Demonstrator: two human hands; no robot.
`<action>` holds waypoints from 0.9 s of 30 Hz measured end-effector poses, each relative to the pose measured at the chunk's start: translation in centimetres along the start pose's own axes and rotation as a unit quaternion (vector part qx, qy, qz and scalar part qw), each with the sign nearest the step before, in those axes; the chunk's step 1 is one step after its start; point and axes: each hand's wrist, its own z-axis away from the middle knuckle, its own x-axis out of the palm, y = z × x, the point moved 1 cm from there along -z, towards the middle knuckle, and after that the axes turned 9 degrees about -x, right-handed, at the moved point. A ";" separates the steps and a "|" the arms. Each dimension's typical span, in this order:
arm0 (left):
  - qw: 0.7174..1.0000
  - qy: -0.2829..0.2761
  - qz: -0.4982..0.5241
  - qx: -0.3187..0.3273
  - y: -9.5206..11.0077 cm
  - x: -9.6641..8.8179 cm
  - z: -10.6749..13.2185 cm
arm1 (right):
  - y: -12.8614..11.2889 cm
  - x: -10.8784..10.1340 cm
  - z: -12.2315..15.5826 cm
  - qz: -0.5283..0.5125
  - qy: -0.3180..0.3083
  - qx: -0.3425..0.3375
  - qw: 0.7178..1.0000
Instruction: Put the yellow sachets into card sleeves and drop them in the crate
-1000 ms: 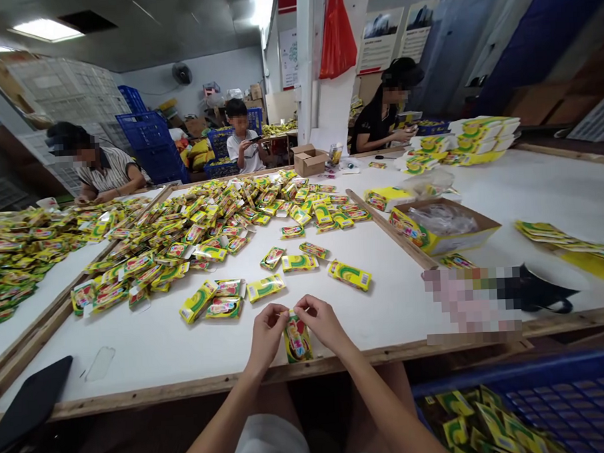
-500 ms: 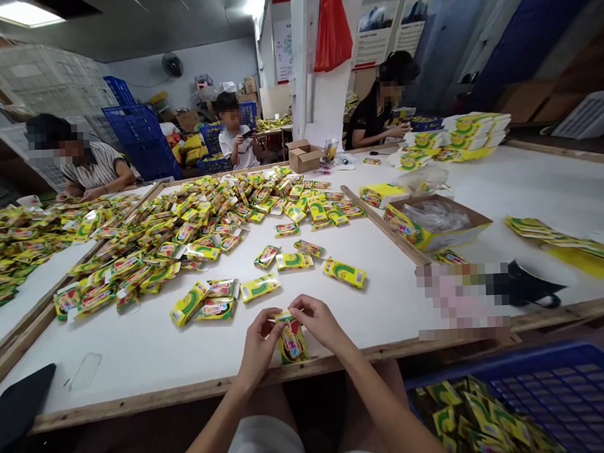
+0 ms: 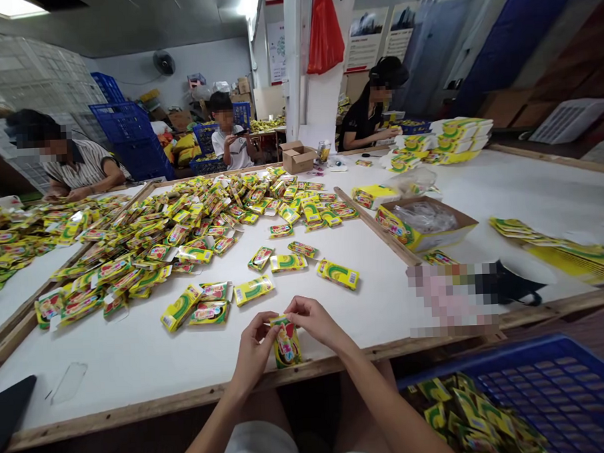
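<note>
A small yellow and green printed carton stands near the front edge of the white table, its top end between both hands. My left hand grips its upper left side with thumb and fingers. At its top right corner, my right hand pinches the end flap. Just beyond lie several loose cartons of the same kind, among them one yellow carton and another to the right. Behind them spreads a large heap of such cartons, some with white flaps sticking out.
Low wooden strips divide the table. To the right stand an open box with clear plastic bags and flat yellow card sheets. A blue crate holding cartons sits below at right. Three other people are around the tables.
The view has shifted slightly, moving the table's contents left in the picture. Both hands stay at the top of the carton, with little change in their grip.
</note>
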 end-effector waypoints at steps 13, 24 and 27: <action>0.999 0.002 -0.042 0.007 0.3 0.0 0.5 | -2.2 -0.6 1.1 0.233 0.083 0.035 0.968; 0.999 -0.010 -0.041 0.016 0.9 0.7 0.6 | -2.6 -1.4 1.4 0.216 0.025 -0.010 0.976; 0.999 -0.016 -0.039 0.020 1.0 0.6 0.7 | -3.0 -1.5 1.2 0.214 0.007 -0.013 0.977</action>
